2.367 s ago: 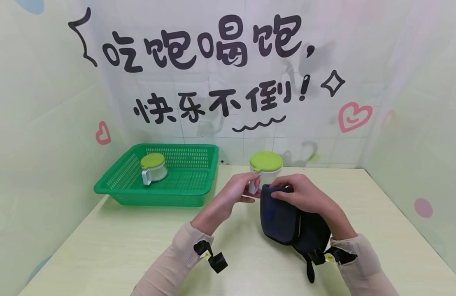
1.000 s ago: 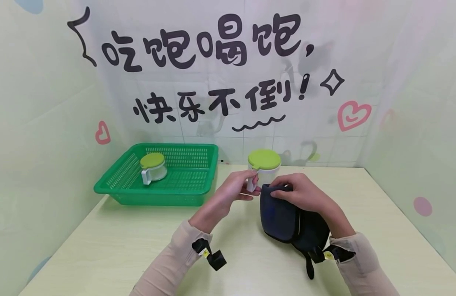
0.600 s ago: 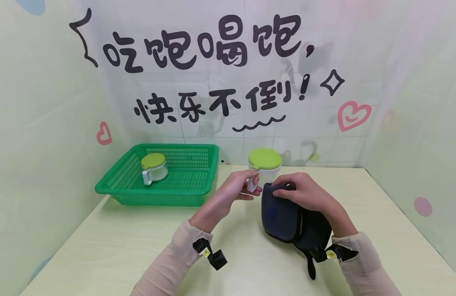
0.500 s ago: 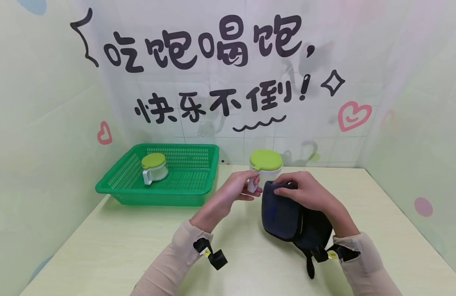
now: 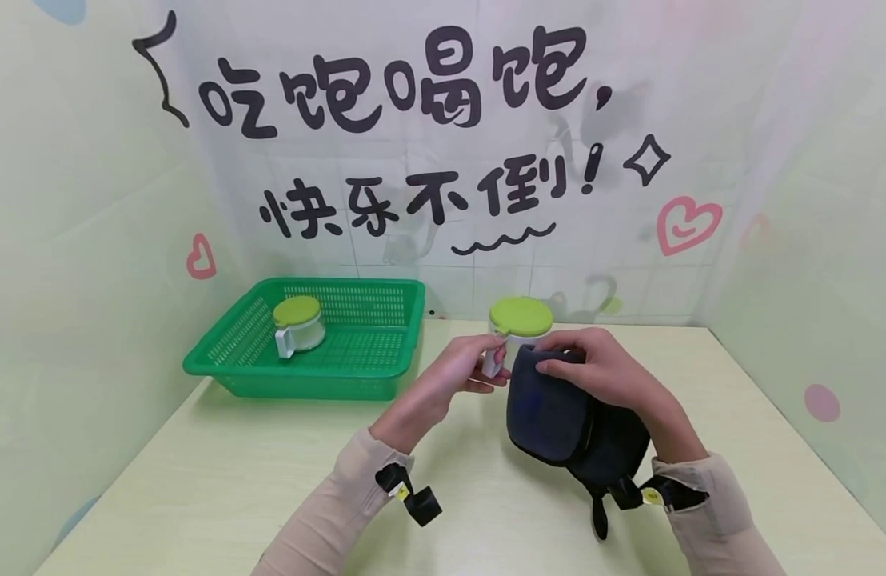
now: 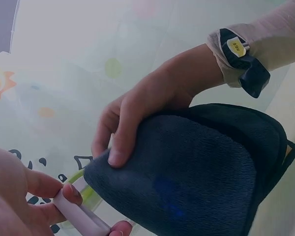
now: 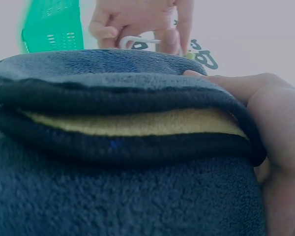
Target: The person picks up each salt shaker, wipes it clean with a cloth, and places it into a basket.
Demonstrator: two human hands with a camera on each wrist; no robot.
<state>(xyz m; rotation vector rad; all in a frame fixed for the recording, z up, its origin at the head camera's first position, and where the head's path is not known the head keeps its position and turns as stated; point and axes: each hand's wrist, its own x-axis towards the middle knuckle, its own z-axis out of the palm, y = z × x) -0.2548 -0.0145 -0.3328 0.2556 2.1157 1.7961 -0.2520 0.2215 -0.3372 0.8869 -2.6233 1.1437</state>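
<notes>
My left hand (image 5: 464,364) grips the white handle (image 6: 81,214) of a seasoning jar (image 5: 520,317) with a yellow-green lid. The jar's lower front is hidden behind the hands and the cloth. To its right, my right hand (image 5: 597,368) pinches the upper edge of a dark blue plush cloth (image 5: 547,420), thumb in front. The cloth hangs folded, black along its edges, a black loop (image 5: 599,516) at the lower end. Up close in the right wrist view, a yellow strip (image 7: 137,122) shows between two black-edged layers. The cloth's top corner overlaps the jar's side.
A green perforated basket (image 5: 357,386) stands at the back left of the pale wooden table (image 5: 270,472). Inside sits a second, smaller jar (image 5: 299,324) with a green lid and white handle. A printed white sheet (image 5: 429,144) hangs behind, with pale side sheets left and right.
My right hand and the cloth's top edge have moved slightly up and to the right. The jar has shifted slightly in my left hand's grip, its lid now a little lower and farther right.
</notes>
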